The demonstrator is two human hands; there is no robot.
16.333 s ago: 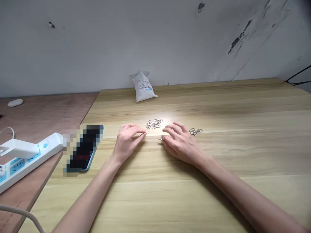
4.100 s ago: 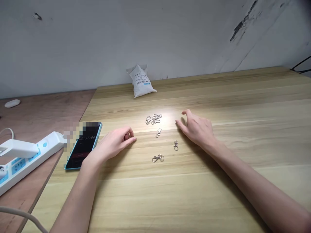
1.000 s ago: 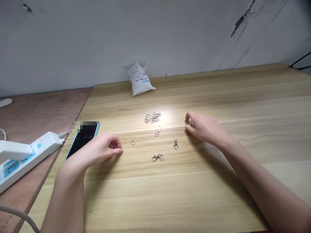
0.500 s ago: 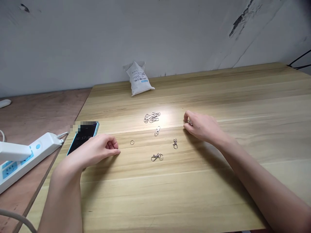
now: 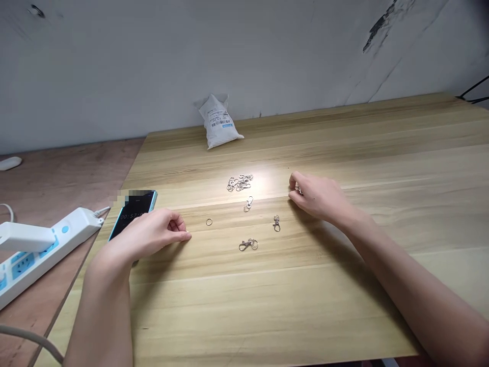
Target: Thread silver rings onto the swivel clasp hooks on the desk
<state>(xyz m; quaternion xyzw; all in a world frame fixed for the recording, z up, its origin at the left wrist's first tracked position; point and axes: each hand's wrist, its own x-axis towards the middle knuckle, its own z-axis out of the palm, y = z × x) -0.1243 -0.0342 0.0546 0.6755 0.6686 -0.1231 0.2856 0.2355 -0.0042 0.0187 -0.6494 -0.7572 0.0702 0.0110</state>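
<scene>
No hand is being laid on the pile of metal clasps (image 5: 240, 182), which is being lit brightly on the tabletop (image 5: 244, 311). To the right of the pile, some metal pieces (image 5: 299, 190) are being partly covered by the right hand (image 5: 315, 197). Its fingers are being bent, with thumb and forefinger apart; whether the pieces are being gripped or only screened cannot be told. To the left of the pile and nearer the wearer, the left hand (image 5: 162, 232) is being held with fingers curled and thumb extended; whether anything tiny is being pinched cannot be made out.

A loose ring (image 5: 209, 222) is being shown to the front left of the pile, near the left fingertips but apart from them. One single clasp (image 5: 248, 204) is being displayed just in front of the pile, a second clasp (image 5: 276, 223) to its front right, and a clasp with rings (image 5: 249, 244) farther in front.

For work with such small pieces, a light fingertip pinch is probably being called for, with one piece being singled out at a time. If the pieces are being pressed or swept instead, hooks may be caught on one another, so the spacing is best being respected.
</scene>
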